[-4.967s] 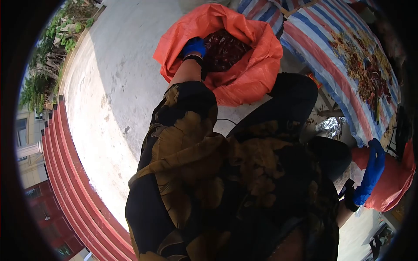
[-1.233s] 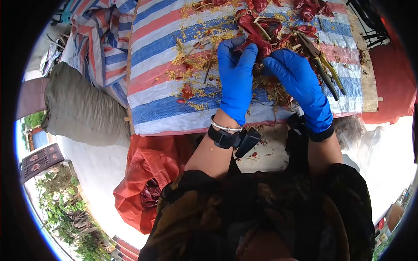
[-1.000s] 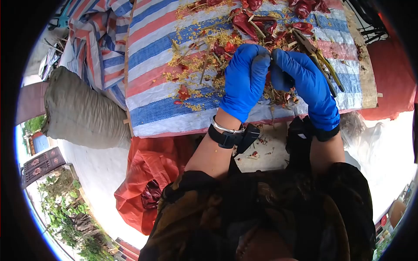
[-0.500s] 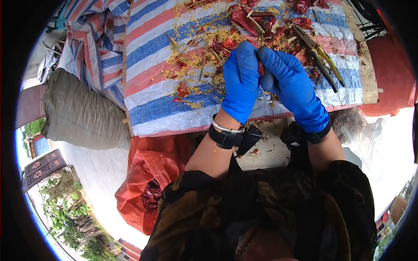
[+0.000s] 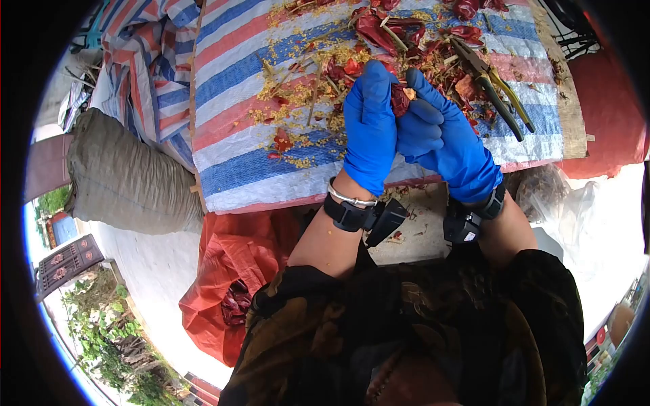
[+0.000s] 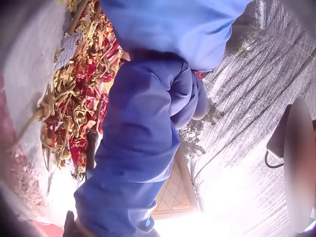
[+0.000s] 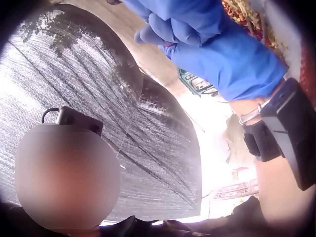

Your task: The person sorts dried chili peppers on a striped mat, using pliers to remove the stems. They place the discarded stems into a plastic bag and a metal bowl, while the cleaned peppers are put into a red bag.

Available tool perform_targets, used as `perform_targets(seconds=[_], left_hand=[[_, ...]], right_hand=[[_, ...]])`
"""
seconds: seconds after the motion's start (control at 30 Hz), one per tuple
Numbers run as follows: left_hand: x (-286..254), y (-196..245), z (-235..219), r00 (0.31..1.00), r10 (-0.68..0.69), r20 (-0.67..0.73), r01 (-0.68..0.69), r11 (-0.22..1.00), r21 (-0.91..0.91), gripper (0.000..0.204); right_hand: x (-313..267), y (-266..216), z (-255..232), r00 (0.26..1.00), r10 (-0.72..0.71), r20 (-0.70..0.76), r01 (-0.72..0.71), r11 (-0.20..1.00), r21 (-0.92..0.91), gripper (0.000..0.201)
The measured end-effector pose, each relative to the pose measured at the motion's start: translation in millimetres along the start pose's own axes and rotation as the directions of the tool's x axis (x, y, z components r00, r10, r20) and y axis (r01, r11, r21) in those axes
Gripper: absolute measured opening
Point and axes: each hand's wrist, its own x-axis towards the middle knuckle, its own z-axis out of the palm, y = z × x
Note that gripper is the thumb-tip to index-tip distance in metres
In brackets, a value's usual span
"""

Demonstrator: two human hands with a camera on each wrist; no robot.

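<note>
Both hands wear blue gloves and meet over the front part of a striped sheet [image 5: 250,166]. Between them is a dark red dried pepper piece [image 5: 400,100] with a pale yellowish end. The left hand [image 5: 371,128] pinches its left side with thumb and fingers. Curled fingers of the right hand [image 5: 447,135] hold it from the right. Pliers [image 5: 489,80] with dark and yellow handles lie right of the hands. Red peppers [image 5: 374,32], stems and yellow seeds are scattered beyond. In the wrist views, the left hand [image 6: 143,113] and right hand [image 7: 182,24] mostly hide the piece.
An orange-red bag [image 5: 217,271] with dark red peppers inside stands below the sheet's left front edge. A full grey-green sack [image 5: 128,176] leans at the left. Crumpled striped sheeting [image 5: 145,74] lies behind it. Clear plastic [image 5: 562,203] and red cloth [image 5: 606,111] are at the right.
The hands went from the red sack, seen earlier, to the striped sheet. Lately they drew slightly closer to the body, and the right hand turned, bringing the red piece into sight.
</note>
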Motion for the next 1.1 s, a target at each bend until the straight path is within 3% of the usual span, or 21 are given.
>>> perform_targets(seconds=[0.17, 0.23, 0.3, 0.37, 0.4, 0.43, 0.47, 0.5, 0.53, 0.57, 0.6, 0.63, 0.67, 0.7, 0.77, 0.83, 0.87, 0.9, 0.97, 1.03, 1.1], left_hand=[[1, -5, 0, 0.983, -0.173, -0.054, 0.161, 0.971, -0.179, 0.029], [2, -7, -3, 0.932, -0.362, 0.009, 0.343, 0.873, -0.348, 0.029], [2, -5, 2, 0.923, -0.383, -0.035, 0.337, 0.849, -0.407, 0.032], [9, -9, -6, 0.912, -0.404, -0.077, 0.325, 0.824, -0.465, 0.035], [18, -20, -25, 0.923, -0.255, 0.288, 0.378, 0.738, -0.558, 0.038], [25, -19, -35, 0.808, -0.025, 0.589, 0.463, 0.645, -0.608, 0.042], [26, -18, -44, 0.809, -0.022, 0.587, 0.460, 0.644, -0.611, 0.042], [26, -11, -49, 0.915, -0.090, 0.393, 0.328, 0.735, -0.594, 0.043], [25, -3, -49, 0.977, -0.128, 0.173, 0.202, 0.819, -0.536, 0.045], [27, 4, -45, 0.978, -0.123, 0.168, 0.196, 0.819, -0.539, 0.045], [28, 15, -38, 0.974, -0.195, -0.113, 0.106, 0.840, -0.532, 0.045], [29, 23, -34, 0.888, -0.249, -0.386, 0.025, 0.865, -0.501, 0.045], [29, 26, -35, 0.880, -0.218, -0.422, -0.027, 0.864, -0.503, 0.045], [29, 27, -37, 0.878, -0.217, -0.426, -0.030, 0.864, -0.503, 0.045], [29, 26, -42, 0.928, -0.142, -0.345, -0.004, 0.921, -0.391, 0.041], [33, 23, -43, 0.928, -0.115, -0.353, -0.023, 0.932, -0.362, 0.037], [34, 21, -43, 0.931, -0.087, -0.356, -0.039, 0.942, -0.332, 0.033], [34, 21, -41, 0.930, -0.087, -0.358, -0.038, 0.943, -0.330, 0.033], [35, 23, -39, 0.913, -0.036, -0.407, -0.116, 0.932, -0.342, 0.027], [38, 20, -45, 0.919, -0.004, -0.395, -0.132, 0.939, -0.318, 0.025], [39, 17, -48, 0.922, 0.024, -0.386, -0.150, 0.942, -0.301, 0.025]], right_hand=[[3, 0, -11, 0.989, -0.008, 0.146, 0.012, 1.000, -0.025, 0.049], [1, 2, -6, 0.994, -0.017, 0.110, 0.019, 1.000, -0.016, 0.050], [2, 4, -8, 0.997, -0.023, 0.073, 0.024, 1.000, -0.007, 0.052], [6, 5, -19, 0.945, -0.072, 0.320, 0.001, 0.976, 0.218, 0.053], [6, 0, -20, 0.945, -0.070, 0.320, 0.000, 0.976, 0.216, 0.053], [4, -8, -21, 0.948, -0.065, 0.310, 0.023, 0.990, 0.137, 0.051], [3, -14, -20, 0.952, -0.058, 0.300, 0.044, 0.998, 0.055, 0.050], [-1, -16, -9, 0.952, -0.054, 0.301, 0.040, 0.998, 0.052, 0.050], [-7, -18, 8, 0.972, -0.234, -0.031, 0.184, 0.835, -0.519, 0.045], [-10, -19, 16, 0.820, -0.539, -0.192, 0.043, 0.393, -0.919, 0.042], [-10, -24, 12, 0.857, -0.501, -0.119, 0.013, 0.252, -0.968, 0.036], [-10, -27, 11, 0.860, -0.496, -0.118, 0.011, 0.250, -0.968, 0.036], [-9, -30, 10, 0.856, -0.517, 0.018, -0.109, -0.214, -0.971, 0.034], [-8, -32, 11, 0.867, -0.474, 0.150, -0.213, -0.626, -0.750, 0.033], [1, -31, 11, 0.868, -0.488, 0.086, -0.262, -0.600, -0.756, 0.031], [15, -28, 0, 0.730, -0.455, 0.511, -0.050, -0.780, -0.623, 0.029], [21, -27, -2, 0.776, -0.371, 0.511, 0.015, -0.798, -0.602, 0.030], [28, -23, -5, 0.776, -0.371, 0.510, 0.017, -0.796, -0.605, 0.030], [41, -14, -13, 0.741, -0.301, 0.601, 0.152, -0.796, -0.586, 0.029], [46, -17, -16, 0.755, -0.318, 0.574, 0.121, -0.792, -0.598, 0.031], [51, -22, -21, 0.765, -0.411, 0.496, -0.043, -0.801, -0.597, 0.034]])
